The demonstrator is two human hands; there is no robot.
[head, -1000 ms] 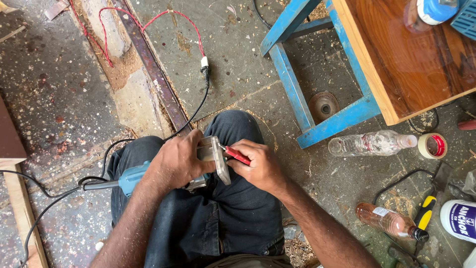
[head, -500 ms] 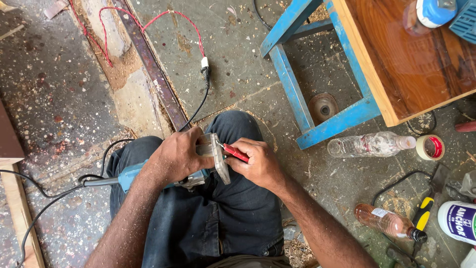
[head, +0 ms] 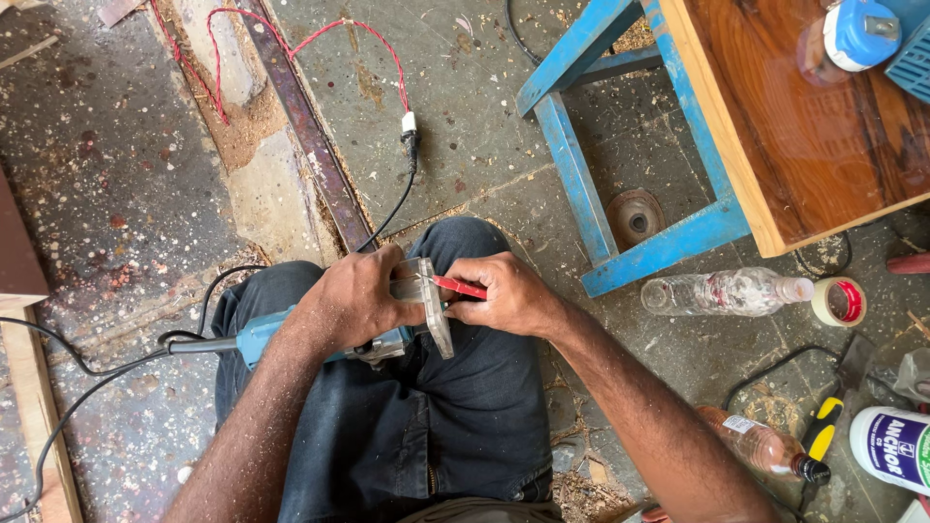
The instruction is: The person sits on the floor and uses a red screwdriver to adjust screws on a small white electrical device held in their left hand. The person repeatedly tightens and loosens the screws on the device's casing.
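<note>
I sit on the floor with a blue corded power tool (head: 263, 335) resting across my lap. My left hand (head: 356, 295) is wrapped around the tool's body, just behind its metal base plate (head: 434, 312). My right hand (head: 508, 293) grips a red-handled screwdriver (head: 461, 287), whose tip points left into the base plate. The tool's black cord (head: 87, 363) trails off to the left. Both hands sit close together over my dark jeans.
A blue-framed wooden table (head: 804, 126) stands at the upper right. On the floor lie a clear plastic bottle (head: 725, 292), a tape roll (head: 839, 301), a brown bottle (head: 763, 446), a white glue bottle (head: 891, 447) and red wire (head: 320, 39). Wood planks (head: 29, 407) lie left.
Both hands and the tool stay almost still on the lap. The left hand has shifted slightly along the tool body; the screwdriver remains at the base plate.
</note>
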